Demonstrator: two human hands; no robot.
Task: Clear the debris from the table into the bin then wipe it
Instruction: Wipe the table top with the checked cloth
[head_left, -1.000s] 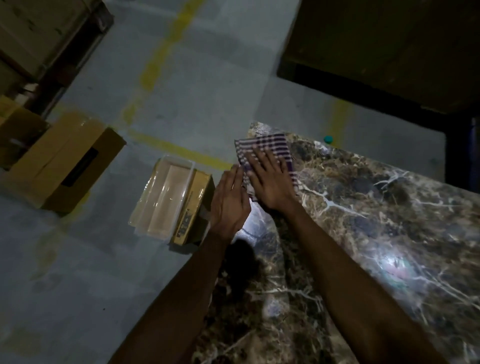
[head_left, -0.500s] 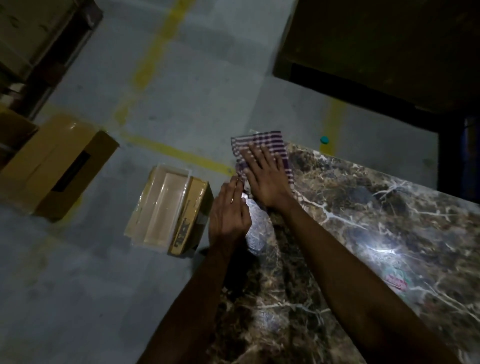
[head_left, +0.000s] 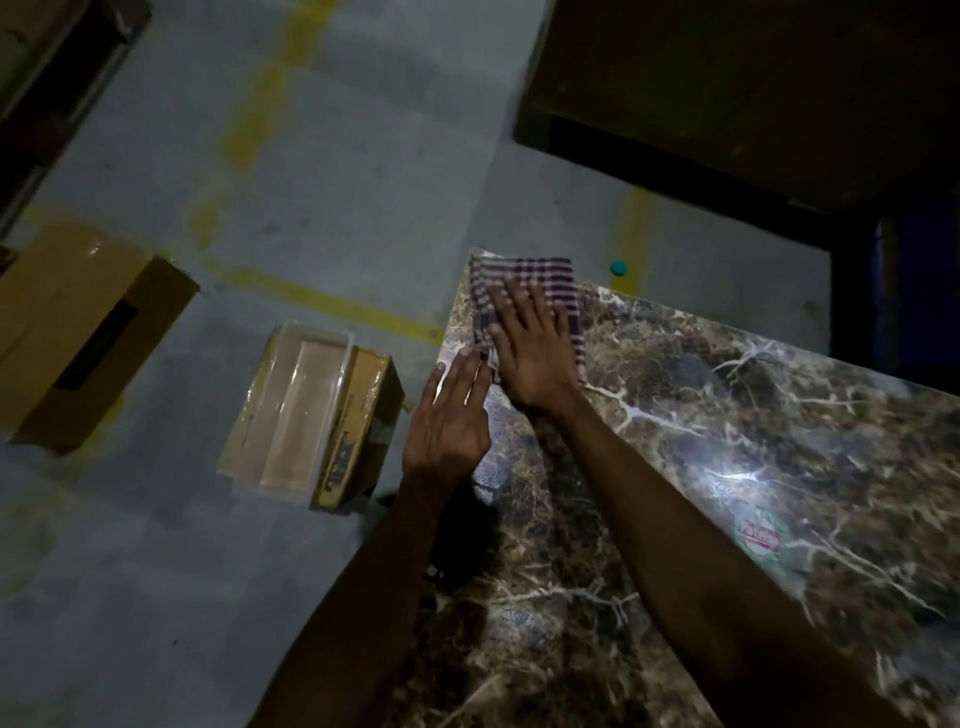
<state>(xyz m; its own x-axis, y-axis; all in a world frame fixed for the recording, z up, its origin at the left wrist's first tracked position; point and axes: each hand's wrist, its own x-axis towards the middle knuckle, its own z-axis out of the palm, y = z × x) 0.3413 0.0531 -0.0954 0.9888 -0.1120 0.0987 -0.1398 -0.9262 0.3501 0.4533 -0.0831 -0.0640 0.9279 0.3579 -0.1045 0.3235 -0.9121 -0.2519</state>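
While the left hand (head_left: 449, 421) lies flat and unclenched at the bench (head_left: 727, 467) edge, the right hand (head_left: 535, 348) presses straight fingers on the striped cloth (head_left: 524, 280) at the far corner. Risk: cloth overruns the corner; swept debris misses the bin (head_left: 296, 410) on the floor.

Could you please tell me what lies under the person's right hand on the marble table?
The right hand presses flat on a purple striped cloth at the table corner. Any debris beneath the cloth is hidden.
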